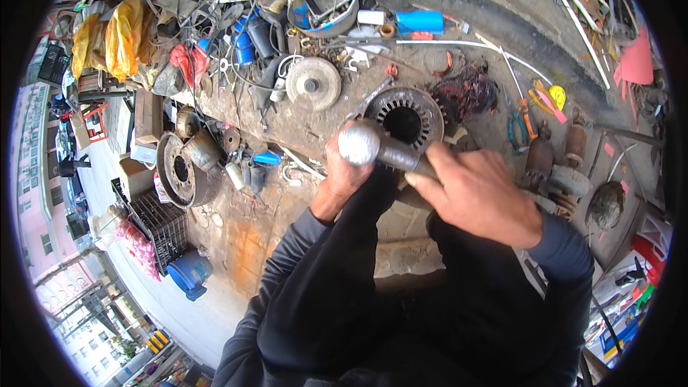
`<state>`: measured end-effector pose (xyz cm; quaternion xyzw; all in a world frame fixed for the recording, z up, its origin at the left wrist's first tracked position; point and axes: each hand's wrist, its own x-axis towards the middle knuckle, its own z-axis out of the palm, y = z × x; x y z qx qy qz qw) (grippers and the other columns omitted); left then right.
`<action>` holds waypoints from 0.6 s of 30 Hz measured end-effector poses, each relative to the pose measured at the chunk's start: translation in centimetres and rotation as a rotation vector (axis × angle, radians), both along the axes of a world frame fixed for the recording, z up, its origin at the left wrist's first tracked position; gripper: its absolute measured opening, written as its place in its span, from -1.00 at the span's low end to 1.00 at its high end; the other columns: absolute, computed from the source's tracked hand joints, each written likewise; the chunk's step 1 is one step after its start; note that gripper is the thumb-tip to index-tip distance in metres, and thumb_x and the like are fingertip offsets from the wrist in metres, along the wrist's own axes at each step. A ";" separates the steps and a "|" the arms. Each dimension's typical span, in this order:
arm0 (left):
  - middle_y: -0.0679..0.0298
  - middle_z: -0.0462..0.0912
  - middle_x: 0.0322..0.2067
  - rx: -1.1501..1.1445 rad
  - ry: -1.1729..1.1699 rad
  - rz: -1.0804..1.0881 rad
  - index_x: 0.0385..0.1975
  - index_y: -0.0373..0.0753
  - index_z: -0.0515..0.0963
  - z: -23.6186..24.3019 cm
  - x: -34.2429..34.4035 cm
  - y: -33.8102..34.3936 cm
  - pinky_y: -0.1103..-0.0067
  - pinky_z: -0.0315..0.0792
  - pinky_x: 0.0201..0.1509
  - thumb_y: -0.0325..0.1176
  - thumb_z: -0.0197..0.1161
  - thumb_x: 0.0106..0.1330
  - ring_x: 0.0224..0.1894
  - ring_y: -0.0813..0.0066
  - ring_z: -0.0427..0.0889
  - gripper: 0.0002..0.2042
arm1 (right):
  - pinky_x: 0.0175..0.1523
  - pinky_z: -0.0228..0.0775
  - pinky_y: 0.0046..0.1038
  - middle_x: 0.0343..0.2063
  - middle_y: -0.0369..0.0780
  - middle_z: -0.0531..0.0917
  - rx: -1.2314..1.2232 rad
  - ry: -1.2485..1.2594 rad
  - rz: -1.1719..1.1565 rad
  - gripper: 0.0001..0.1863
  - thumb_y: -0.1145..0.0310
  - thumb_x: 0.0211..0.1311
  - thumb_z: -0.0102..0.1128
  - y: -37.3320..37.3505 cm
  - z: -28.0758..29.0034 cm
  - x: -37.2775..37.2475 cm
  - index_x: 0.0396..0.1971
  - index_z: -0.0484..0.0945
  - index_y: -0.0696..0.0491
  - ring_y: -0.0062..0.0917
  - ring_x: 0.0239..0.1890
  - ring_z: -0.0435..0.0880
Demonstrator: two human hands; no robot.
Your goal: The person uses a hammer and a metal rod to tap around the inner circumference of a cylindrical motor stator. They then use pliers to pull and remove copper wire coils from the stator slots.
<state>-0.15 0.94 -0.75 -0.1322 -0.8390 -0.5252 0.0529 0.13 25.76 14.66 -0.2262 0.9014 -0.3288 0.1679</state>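
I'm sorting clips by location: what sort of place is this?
Probably a makeshift repair or salvage workshop: a slotted metal ring resembling a motor part sits ahead, the right hand grips a hammer, and an orange-handled tool lies to the right.

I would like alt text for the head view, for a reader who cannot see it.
A person's right hand grips a hammer near a slotted metal ring; the left hand is partly hidden behind the hammer. Around them lie tangled dark wire and a round grey disc.
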 end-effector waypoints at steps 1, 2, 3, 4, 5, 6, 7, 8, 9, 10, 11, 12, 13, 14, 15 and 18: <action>0.13 0.79 -0.26 -0.054 0.188 -0.024 -0.15 -0.27 0.74 0.2 0.1 0.0 0.41 0.67 -0.12 -0.60 0.51 0.26 -0.27 0.16 0.79 -0.80 | -0.34 0.48 0.01 -0.58 0.02 0.68 -0.012 -0.051 -0.023 -0.64 0.16 0.49 0.35 0.4 0.0 0.1 -0.21 0.54 0.19 0.04 -0.51 0.70; 0.09 0.77 -0.27 -0.095 0.223 0.041 -0.20 -0.29 0.73 0.5 0.1 0.0 0.39 0.66 -0.16 -0.59 0.51 0.29 -0.26 0.13 0.78 -0.86 | -0.30 0.48 0.01 -0.52 0.04 0.70 -0.029 -0.065 -0.047 -0.66 0.17 0.49 0.35 0.9 0.0 -0.1 -0.18 0.54 0.18 0.09 -0.44 0.71; 0.10 0.77 -0.28 -0.093 0.216 0.069 -0.22 -0.30 0.72 0.9 0.3 -0.1 0.38 0.66 -0.15 -0.58 0.51 0.29 -0.26 0.13 0.78 -0.87 | -0.29 0.48 0.02 -0.51 0.04 0.69 -0.041 -0.127 -0.087 -0.67 0.18 0.49 0.35 1.2 0.1 -0.1 -0.18 0.54 0.17 0.11 -0.42 0.71; 0.11 0.77 -0.28 -0.094 0.201 0.096 -0.23 -0.31 0.72 1.4 0.7 -0.4 0.37 0.66 -0.15 -0.57 0.52 0.29 -0.26 0.13 0.78 -0.88 | -0.28 0.47 0.02 -0.51 0.04 0.69 -0.077 -0.169 -0.132 -0.68 0.18 0.49 0.35 1.4 0.3 -0.2 -0.18 0.54 0.17 0.12 -0.41 0.70; 0.12 0.77 -0.29 -0.077 0.207 0.129 -0.24 -0.31 0.72 1.8 0.9 -0.5 0.36 0.65 -0.14 -0.56 0.52 0.30 -0.26 0.14 0.78 -0.88 | -0.28 0.46 0.02 -0.51 0.04 0.69 -0.162 -0.159 -0.168 -0.68 0.19 0.49 0.35 1.6 0.5 -0.2 -0.18 0.54 0.16 0.14 -0.40 0.70; 0.13 0.77 -0.28 -0.077 0.212 0.104 -0.25 -0.33 0.72 2.2 0.8 -0.6 0.38 0.64 -0.15 -0.56 0.52 0.30 -0.26 0.16 0.78 -0.89 | -0.43 0.42 0.01 -0.64 0.06 0.61 -0.208 -0.050 -0.195 -0.66 0.20 0.51 0.35 1.5 0.6 -0.3 -0.29 0.48 0.15 0.09 -0.54 0.68; 0.13 0.76 -0.28 -0.082 0.213 0.079 -0.25 -0.33 0.72 2.4 0.8 -0.5 0.38 0.64 -0.15 -0.56 0.52 0.30 -0.26 0.16 0.77 -0.89 | -0.42 0.42 0.01 -0.63 0.06 0.61 -0.228 -0.037 -0.207 -0.67 0.21 0.51 0.35 1.6 0.8 -0.4 -0.29 0.48 0.16 0.10 -0.53 0.67; 0.13 0.76 -0.29 -0.087 0.198 0.070 -0.26 -0.32 0.72 2.6 0.8 -0.4 0.39 0.64 -0.15 -0.56 0.52 0.30 -0.26 0.17 0.77 -0.90 | -0.42 0.42 0.01 -0.62 0.06 0.62 -0.248 -0.028 -0.220 -0.67 0.21 0.51 0.35 1.4 0.9 -0.4 -0.29 0.48 0.16 0.12 -0.52 0.67; 0.14 0.76 -0.29 -0.095 0.189 0.048 -0.26 -0.32 0.72 2.7 0.8 -0.2 0.39 0.64 -0.15 -0.56 0.52 0.30 -0.26 0.17 0.77 -0.90 | -0.42 0.42 0.02 -0.61 0.07 0.62 -0.263 -0.008 -0.233 -0.67 0.22 0.51 0.35 1.4 0.9 -0.5 -0.29 0.48 0.16 0.13 -0.51 0.67; 0.15 0.75 -0.29 -0.095 0.208 0.042 -0.26 -0.31 0.73 2.6 0.7 -0.1 0.39 0.63 -0.16 -0.55 0.53 0.30 -0.25 0.16 0.77 -0.89 | -0.41 0.42 0.02 -0.60 0.07 0.63 -0.291 -0.009 -0.250 -0.68 0.24 0.50 0.36 1.3 0.9 -0.5 -0.29 0.49 0.16 0.14 -0.49 0.68; 0.15 0.75 -0.29 -0.102 0.195 0.052 -0.26 -0.31 0.73 2.4 0.8 -0.1 0.39 0.63 -0.17 -0.55 0.53 0.30 -0.26 0.16 0.77 -0.90 | -0.41 0.43 0.01 -0.59 0.07 0.64 -0.298 -0.016 -0.246 -0.68 0.24 0.50 0.36 1.3 0.9 -0.5 -0.28 0.49 0.17 0.13 -0.49 0.68; 0.15 0.75 -0.29 -0.112 0.183 0.051 -0.26 -0.31 0.73 2.2 0.8 -0.1 0.39 0.63 -0.17 -0.56 0.52 0.30 -0.26 0.17 0.77 -0.90 | -0.41 0.43 0.01 -0.59 0.07 0.64 -0.300 -0.015 -0.246 -0.68 0.24 0.50 0.36 1.3 0.9 -0.4 -0.28 0.49 0.17 0.13 -0.49 0.69; 0.16 0.75 -0.29 -0.124 0.167 0.060 -0.26 -0.30 0.73 1.8 1.0 -0.2 0.38 0.63 -0.18 -0.56 0.52 0.30 -0.26 0.17 0.77 -0.90 | -0.40 0.43 0.01 -0.58 0.07 0.65 -0.309 -0.004 -0.251 -0.68 0.24 0.50 0.37 1.4 0.9 -0.4 -0.27 0.50 0.17 0.12 -0.49 0.69; 0.15 0.75 -0.29 -0.126 0.165 0.052 -0.24 -0.30 0.73 1.4 1.2 -0.3 0.38 0.63 -0.18 -0.56 0.53 0.29 -0.26 0.16 0.77 -0.88 | -0.41 0.43 -0.01 -0.59 0.06 0.64 -0.307 -0.018 -0.235 -0.68 0.23 0.50 0.37 1.5 1.0 -0.3 -0.27 0.50 0.16 0.11 -0.50 0.69; 0.14 0.74 -0.29 -0.129 0.154 0.050 -0.22 -0.30 0.73 0.9 1.5 -0.5 0.37 0.62 -0.19 -0.56 0.54 0.27 -0.27 0.14 0.76 -0.86 | -0.42 0.43 -0.02 -0.59 0.05 0.64 -0.311 -0.024 -0.228 -0.68 0.23 0.50 0.38 1.6 1.2 -0.2 -0.27 0.50 0.16 0.09 -0.51 0.69; 0.13 0.77 -0.13 -0.032 0.057 0.028 -0.05 -0.29 0.70 -0.9 1.8 -0.9 0.38 0.65 -0.07 -0.47 0.53 0.35 -0.15 0.17 0.76 -0.77 | -0.46 0.44 -0.07 -0.61 0.00 0.62 -0.295 0.027 -0.168 -0.67 0.21 0.49 0.41 1.7 2.6 0.1 -0.27 0.50 0.14 -0.01 -0.56 0.69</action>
